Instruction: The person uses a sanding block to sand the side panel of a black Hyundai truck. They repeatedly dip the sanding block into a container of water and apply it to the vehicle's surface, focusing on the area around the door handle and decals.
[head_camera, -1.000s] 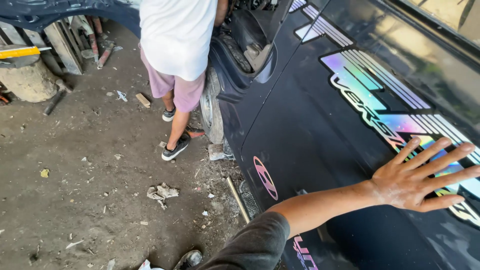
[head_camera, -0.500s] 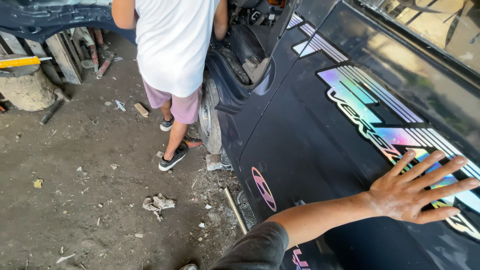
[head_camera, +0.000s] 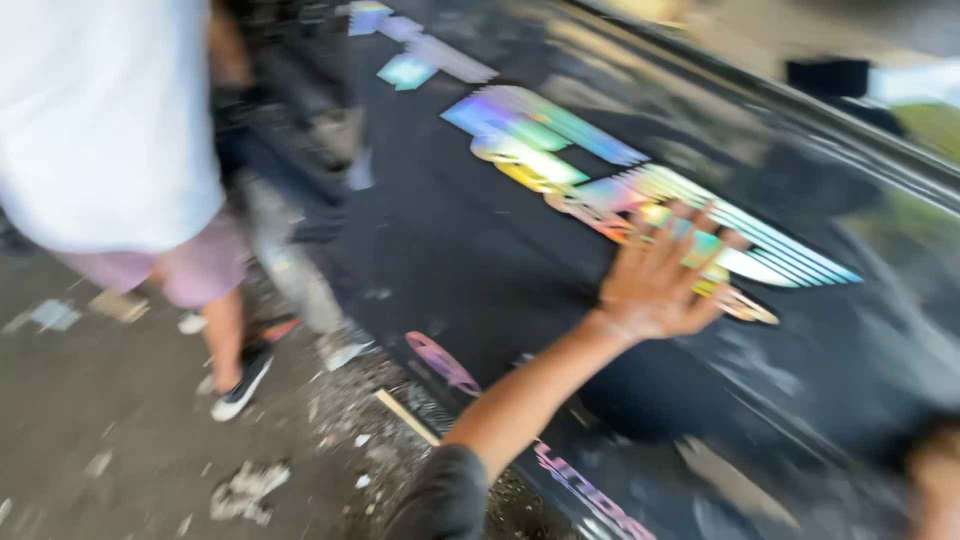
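I am pressing my left hand (head_camera: 655, 285) flat, fingers spread wide and gripping nothing, on the dark car door (head_camera: 480, 250). Palm is lying over the lower end of the iridescent decal (head_camera: 600, 180), whose long axis is running up-left from my fingers. Right hand (head_camera: 938, 480) blurred at the frame corner; cannot tell its state. A person in white shirt (head_camera: 100, 120) is standing well to the left.

Ground (head_camera: 120, 450): bare grey dirt, left of and below the left hand (head_camera: 655, 285), which lies flat on the dark car panel. On it, well below-left of the hand: crumpled pale scrap (head_camera: 245, 490). Nearer, below the forearm: thin wooden stick (head_camera: 408, 417), small debris around it. Far left: flat pale scraps (head_camera: 50, 316). Another person's dark shoe (head_camera: 240, 385) stands on the dirt. Frame blurred.
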